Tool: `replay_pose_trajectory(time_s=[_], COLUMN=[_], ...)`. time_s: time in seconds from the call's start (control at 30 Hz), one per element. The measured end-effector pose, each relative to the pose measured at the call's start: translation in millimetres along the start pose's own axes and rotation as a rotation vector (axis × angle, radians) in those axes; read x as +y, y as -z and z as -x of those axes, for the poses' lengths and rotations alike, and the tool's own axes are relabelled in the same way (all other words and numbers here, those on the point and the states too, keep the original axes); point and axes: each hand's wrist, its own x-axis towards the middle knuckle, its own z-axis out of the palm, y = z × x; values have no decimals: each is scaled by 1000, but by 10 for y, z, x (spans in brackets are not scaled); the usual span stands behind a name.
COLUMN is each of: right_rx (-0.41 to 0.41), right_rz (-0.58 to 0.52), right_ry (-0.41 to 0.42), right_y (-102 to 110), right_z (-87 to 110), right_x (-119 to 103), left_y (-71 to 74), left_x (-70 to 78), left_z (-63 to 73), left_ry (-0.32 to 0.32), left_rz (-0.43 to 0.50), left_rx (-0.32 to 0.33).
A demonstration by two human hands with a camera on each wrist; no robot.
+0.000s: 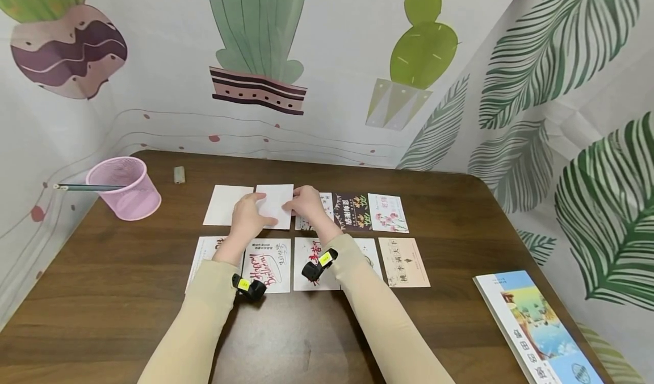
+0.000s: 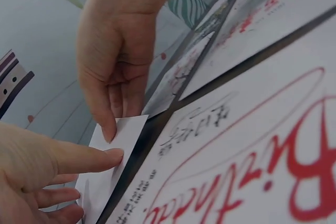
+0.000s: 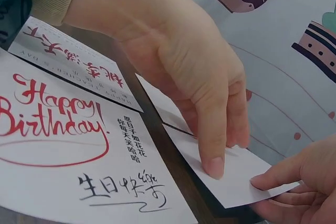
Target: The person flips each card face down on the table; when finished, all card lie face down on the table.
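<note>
White card [image 1: 276, 196], left hand [image 1: 247, 216] pinching it; right hand [image 1: 310, 206] seemingly too

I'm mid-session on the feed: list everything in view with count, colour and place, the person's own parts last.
Held blank card: 1, white, back row, second from left
Other blank card: 1, white, back row, far left
Back-row printed cards: 3, two whitish, one dark, right of the blanks
Front-row printed cards: 5, four whitish, one beige, some partly hidden
Mesh cup: 1, pink, table's back left
Pencil-like sticks: count unclear, dark green, in the cup
Small block: 1, greyish, near the back edge
Book: 1, blue and white, front right
Table: 1, brown, under everything
Backdrop: white, cactus and leaf prints, behind
Wrist cameras: 2, black, on wrists
Sleeves: 2, beige
Left hand: 1, bare, on held card
Right hand: 1, bare, likewise
</note>
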Motion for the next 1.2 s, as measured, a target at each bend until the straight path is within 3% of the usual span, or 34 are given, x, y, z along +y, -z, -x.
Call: replay_pose_trajectory(time_s=[0.5, 0.73, 0.93, 1.2], right_rx=[10, -22, 46, 63], right_rz=[-12, -114, -116, -64], right_ry=[22, 114, 130, 100], right_y=[187, 354, 554, 709], right_z=[82, 156, 225, 327], right_x=[57, 107, 300, 555], left_y=[-115, -130, -162, -294], left_x=[53, 90, 221, 360], left_z=[20, 50, 105, 101], left_ry=[8, -15, -73, -41], left_rz=[-61, -69, 39, 189], left_rx=[6, 15, 15, -109])
